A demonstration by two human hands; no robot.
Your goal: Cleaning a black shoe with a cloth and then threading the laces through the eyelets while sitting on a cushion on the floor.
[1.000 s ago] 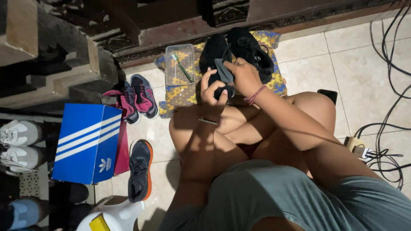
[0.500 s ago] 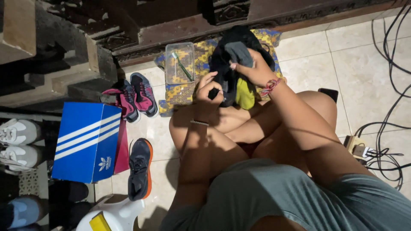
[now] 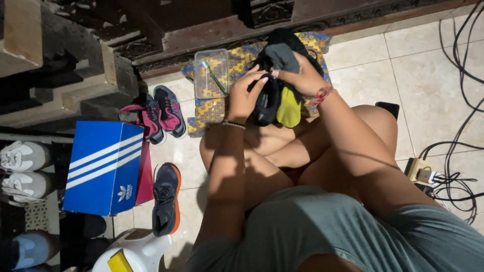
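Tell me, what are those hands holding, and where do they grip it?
Both hands, left and right, hold a black shoe with a yellow-green insole, gripping around its upper part.

Pale tiled floor (image 3: 433, 75), dark carved wooden furniture (image 3: 212, 25) along far edge, stepped wood (image 3: 60, 95) at left, black cables (image 3: 461, 55) at right, hard sunlight with deep shadows.

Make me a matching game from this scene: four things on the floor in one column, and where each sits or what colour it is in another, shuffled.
Things:
1. shoe box
2. clear tub
3. black shoe
4. power strip

Descriptions:
A. held in both hands
B. blue with white stripes
C. on the tiles at the far right, with cables
D. on the patterned cloth, with a green toothbrush inside

Pairs: 1-B, 2-D, 3-A, 4-C
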